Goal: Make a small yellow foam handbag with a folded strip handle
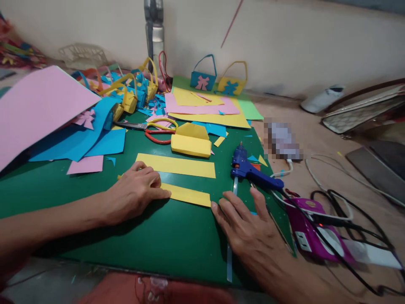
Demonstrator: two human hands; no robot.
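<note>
My left hand [134, 195] has its fingers curled over the left part of a narrow yellow paper strip [191, 196], the thumb lying along it. The strip rests on the green tabletop [171, 245]. At the strip's right end is my right hand [243, 215], fingers spread, an index fingertip at or very near the paper's corner. A wider yellow paper strip [186, 166] lies flat just beyond. Behind it sits a folded yellow paper box [191, 145] with its flap raised. Scissors [158, 130] with red and yellow handles lie left of the box.
A blue glue gun [245, 166] with a clear glue stick lies beyond my right hand. Purple power strip [316, 228] and cables are at right. Pink sheet [47, 109], blue paper [106, 143] and several small paper bags [129, 99] stand at left; more colored sheets [202, 105] lie behind.
</note>
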